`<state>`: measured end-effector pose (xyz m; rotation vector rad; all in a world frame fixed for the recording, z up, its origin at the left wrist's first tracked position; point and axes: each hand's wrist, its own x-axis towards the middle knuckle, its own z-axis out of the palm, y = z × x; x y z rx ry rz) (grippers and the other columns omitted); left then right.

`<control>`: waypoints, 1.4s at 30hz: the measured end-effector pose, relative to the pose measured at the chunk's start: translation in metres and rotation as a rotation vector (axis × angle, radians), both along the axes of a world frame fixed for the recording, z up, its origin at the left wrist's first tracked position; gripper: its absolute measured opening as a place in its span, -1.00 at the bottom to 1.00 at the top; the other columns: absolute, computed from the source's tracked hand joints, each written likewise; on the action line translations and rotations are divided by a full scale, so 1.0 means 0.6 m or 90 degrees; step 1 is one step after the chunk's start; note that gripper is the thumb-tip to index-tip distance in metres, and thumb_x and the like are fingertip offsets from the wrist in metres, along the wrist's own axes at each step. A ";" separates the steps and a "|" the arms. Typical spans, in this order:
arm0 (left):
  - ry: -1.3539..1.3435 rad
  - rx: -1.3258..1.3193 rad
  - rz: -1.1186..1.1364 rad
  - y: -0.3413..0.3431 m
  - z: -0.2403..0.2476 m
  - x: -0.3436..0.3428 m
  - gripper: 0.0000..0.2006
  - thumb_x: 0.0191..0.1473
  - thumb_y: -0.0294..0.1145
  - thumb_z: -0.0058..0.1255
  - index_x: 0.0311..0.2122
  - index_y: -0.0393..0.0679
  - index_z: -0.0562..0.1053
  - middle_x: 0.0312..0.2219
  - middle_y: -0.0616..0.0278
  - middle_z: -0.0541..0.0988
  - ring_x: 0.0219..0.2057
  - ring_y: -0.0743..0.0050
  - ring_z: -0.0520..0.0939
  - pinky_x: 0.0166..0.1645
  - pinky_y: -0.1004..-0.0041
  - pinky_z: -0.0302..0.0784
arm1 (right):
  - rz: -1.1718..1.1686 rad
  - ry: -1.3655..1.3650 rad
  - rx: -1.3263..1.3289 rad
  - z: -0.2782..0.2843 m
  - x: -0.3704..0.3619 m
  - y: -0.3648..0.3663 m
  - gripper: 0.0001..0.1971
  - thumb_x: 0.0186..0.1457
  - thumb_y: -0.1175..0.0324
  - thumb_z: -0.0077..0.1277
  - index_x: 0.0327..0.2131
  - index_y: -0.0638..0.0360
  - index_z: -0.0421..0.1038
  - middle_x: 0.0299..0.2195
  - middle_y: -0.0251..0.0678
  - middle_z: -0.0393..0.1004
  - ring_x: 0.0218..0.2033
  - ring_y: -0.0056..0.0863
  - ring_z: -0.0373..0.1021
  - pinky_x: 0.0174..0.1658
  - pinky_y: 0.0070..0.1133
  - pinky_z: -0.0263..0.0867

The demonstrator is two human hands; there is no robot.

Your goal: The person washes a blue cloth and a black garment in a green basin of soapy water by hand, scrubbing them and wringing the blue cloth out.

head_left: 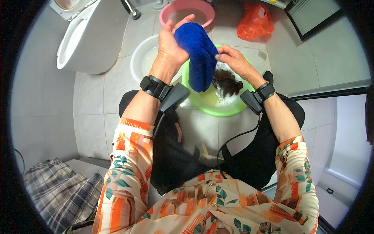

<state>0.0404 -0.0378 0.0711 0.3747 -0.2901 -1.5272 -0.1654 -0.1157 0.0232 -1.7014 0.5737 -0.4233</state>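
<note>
A deep-blue, fuzzy cloth (pixel 201 58), which looks like a small towel, hangs in a folded strip over the green basin (pixel 215 110). At its upper left, my left hand (pixel 170 43) holds it, palm turned up, with some fingers hidden behind the fabric. My right hand (pixel 235 61) pinches the right edge of the cloth between thumb and fingers. Below my hands, a dark brown wet cloth (pixel 227 82) lies in the basin among white suds and yellowish water. The lower end of the blue cloth hangs above the basin's left side.
A white basin (pixel 136 64) stands left of the green one, and a pink basin (pixel 165 15) behind them. A red plastic bag (pixel 256 23) lies at the far right. A white toilet (pixel 93 39) is at far left. Plaid fabric (pixel 64 195) lies at lower left.
</note>
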 end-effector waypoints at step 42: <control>-0.696 0.365 0.054 0.018 0.002 -0.006 -0.66 0.09 -0.12 -0.18 -0.26 -0.17 0.46 -0.37 0.23 0.51 -0.32 0.42 0.43 -0.12 0.43 0.28 | -0.102 -0.188 -0.002 0.102 -0.015 -0.012 -0.77 0.10 0.22 -0.03 -0.30 0.18 0.39 -0.46 -0.56 0.37 -0.40 -0.81 0.26 -0.27 -0.77 0.21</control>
